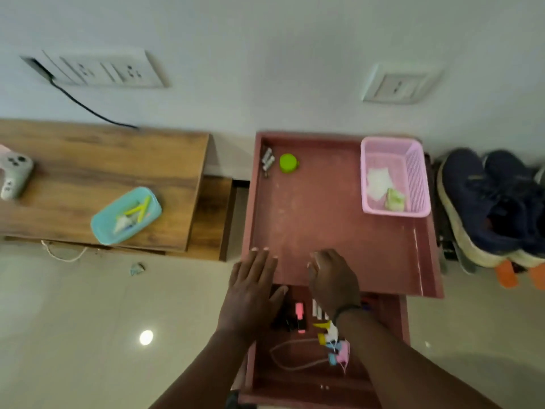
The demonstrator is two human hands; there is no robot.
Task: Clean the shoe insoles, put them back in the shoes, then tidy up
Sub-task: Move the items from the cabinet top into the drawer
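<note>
Resting flat with fingers straight, the left hand (253, 286) presses on the front edge of the pink table (309, 219). Just beside it, the right hand (333, 278) hangs with fingers loosely curled, holding nothing I can see. Below both hands an open drawer (386, 317) shows small clutter. Far to the right of the right hand sit the dark shoes (486, 202); beyond it stands a pink basket (415, 175).

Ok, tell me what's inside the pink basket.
The pink basket on the red cabinet top holds a white crumpled cloth or paper and a pale green wad. Anything beneath them is covered.
</note>
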